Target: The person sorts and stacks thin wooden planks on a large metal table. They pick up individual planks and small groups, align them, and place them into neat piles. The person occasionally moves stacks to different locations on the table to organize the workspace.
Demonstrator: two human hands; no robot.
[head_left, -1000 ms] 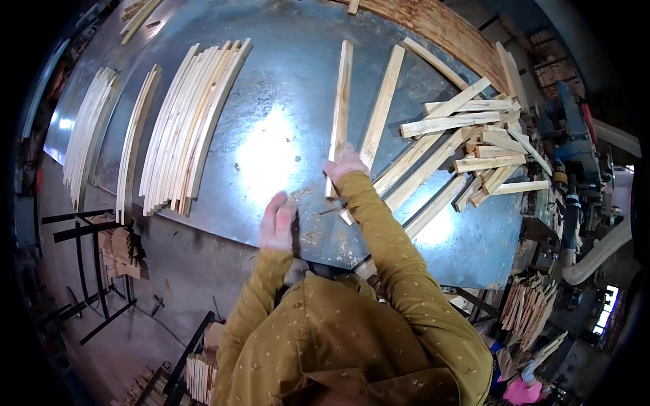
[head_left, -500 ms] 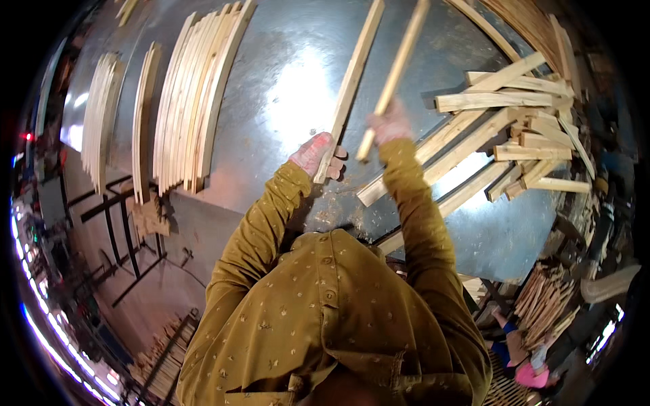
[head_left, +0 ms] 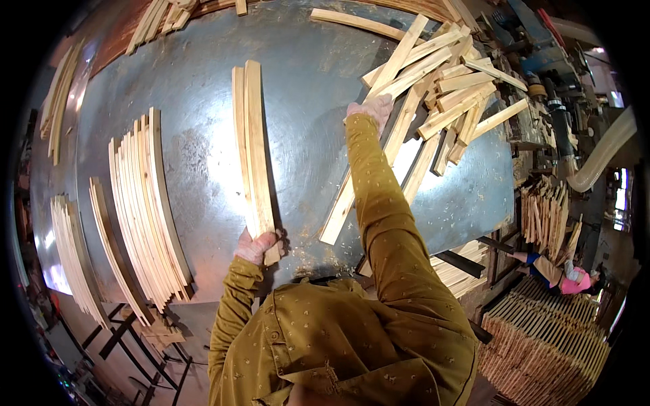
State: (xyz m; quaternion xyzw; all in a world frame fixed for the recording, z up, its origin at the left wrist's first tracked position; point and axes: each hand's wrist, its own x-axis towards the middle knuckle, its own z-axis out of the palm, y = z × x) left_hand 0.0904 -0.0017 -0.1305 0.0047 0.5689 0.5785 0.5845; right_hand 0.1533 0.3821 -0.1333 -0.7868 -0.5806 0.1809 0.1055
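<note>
My left hand [head_left: 258,247], in a pale, reddish-stained glove, is wrapped round the near ends of two long wooden strips [head_left: 252,149]. They lie side by side, pointing away from me across the metal table. At the end of my outstretched right arm, my gloved right hand [head_left: 371,111] is closed on the near end of a wooden strip [head_left: 404,51] at the left edge of a jumbled pile. Its fingertips are partly hidden. Loose strips [head_left: 450,88] cross one another to the right of this hand, and a longer strip [head_left: 338,210] slants toward me below it.
Neat rows of strips [head_left: 145,210] lie along the left of the grey metal table [head_left: 193,88]. More wood [head_left: 159,20] rests at the far edge. A ribbed hose [head_left: 602,155] and stacked slats [head_left: 542,338] are at the right, where another person [head_left: 565,274] bends over.
The strip from my right hand now lies beside the one in my left hand. My right hand has reached out to the pile. The view has swung to the right.
</note>
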